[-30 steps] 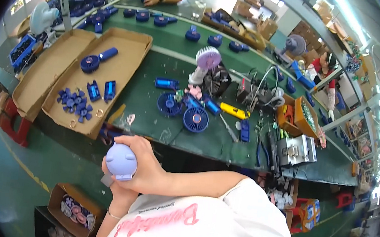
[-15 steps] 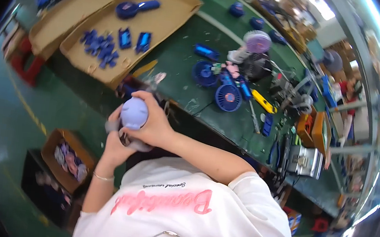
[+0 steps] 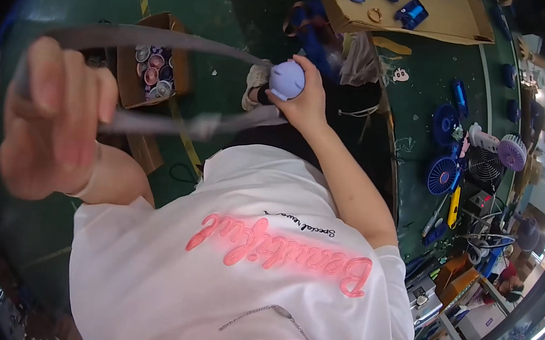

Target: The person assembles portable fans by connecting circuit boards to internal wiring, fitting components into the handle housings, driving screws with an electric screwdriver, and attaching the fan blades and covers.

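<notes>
Our right hand (image 3: 310, 107) grips a lavender, rounded plastic casing (image 3: 288, 80); left of that casing, our left hand (image 3: 56, 125), blurred, curls around a long, flat grey strap (image 3: 160, 39).

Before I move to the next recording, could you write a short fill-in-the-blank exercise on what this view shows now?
1. Between the left hand and the right hand, the one gripping the round lavender object is the ____ one.
2. The gray strap stretches from that object to the ____ hand.
3. The yellow tool lies on a tabletop coloured ____.
4. The shirt is mainly ____.

Missing words: right; left; green; white.
</notes>
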`<move>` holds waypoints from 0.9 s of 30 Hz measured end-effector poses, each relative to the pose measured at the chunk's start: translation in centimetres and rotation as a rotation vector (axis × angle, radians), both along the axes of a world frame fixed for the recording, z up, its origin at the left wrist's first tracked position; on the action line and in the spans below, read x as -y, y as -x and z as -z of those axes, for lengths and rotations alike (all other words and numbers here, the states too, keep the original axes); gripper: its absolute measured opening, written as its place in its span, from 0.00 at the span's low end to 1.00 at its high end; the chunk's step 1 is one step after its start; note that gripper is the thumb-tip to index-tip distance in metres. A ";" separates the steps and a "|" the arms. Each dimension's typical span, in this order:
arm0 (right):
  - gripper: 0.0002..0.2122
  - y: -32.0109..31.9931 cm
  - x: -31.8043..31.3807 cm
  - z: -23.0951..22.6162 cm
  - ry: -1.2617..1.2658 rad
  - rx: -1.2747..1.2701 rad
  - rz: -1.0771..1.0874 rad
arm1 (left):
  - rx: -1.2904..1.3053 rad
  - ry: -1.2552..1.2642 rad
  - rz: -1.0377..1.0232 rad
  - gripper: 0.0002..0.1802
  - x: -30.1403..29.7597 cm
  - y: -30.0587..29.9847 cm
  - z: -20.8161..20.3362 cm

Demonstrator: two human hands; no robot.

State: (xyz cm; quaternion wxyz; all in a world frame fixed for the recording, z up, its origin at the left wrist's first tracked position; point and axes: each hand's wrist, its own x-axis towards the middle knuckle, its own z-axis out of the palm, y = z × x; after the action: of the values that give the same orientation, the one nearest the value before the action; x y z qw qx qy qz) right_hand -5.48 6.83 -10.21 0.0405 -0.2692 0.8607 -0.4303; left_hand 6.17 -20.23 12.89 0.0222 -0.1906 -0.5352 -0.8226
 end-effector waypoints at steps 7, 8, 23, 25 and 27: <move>0.34 1.4 0.1 2.5 -0.150 0.188 -0.078 | 0.384 0.181 0.035 0.24 -3.8 4.9 0.7; 0.31 1.4 -1.2 0.8 -0.086 0.205 -0.028 | 0.407 0.126 0.021 0.20 -5.0 6.0 2.3; 0.07 6.2 -11.6 -6.9 -0.059 -0.301 0.460 | 1.478 -0.760 -0.209 0.14 -1.7 6.4 32.8; 0.06 6.2 -11.4 -7.2 -0.009 -0.220 0.489 | 1.756 -0.685 -0.255 0.20 -0.3 6.6 31.1; 0.06 6.2 -11.4 -7.1 -0.018 -0.220 0.485 | 1.536 -0.909 0.002 0.25 3.3 5.8 31.3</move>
State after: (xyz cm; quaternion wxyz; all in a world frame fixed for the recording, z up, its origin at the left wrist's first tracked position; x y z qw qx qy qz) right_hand -11.65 18.25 -3.07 -0.1551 -0.1000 0.9031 -0.3877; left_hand 0.36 -23.52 -18.41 -0.2698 0.4397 -0.0245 -0.8563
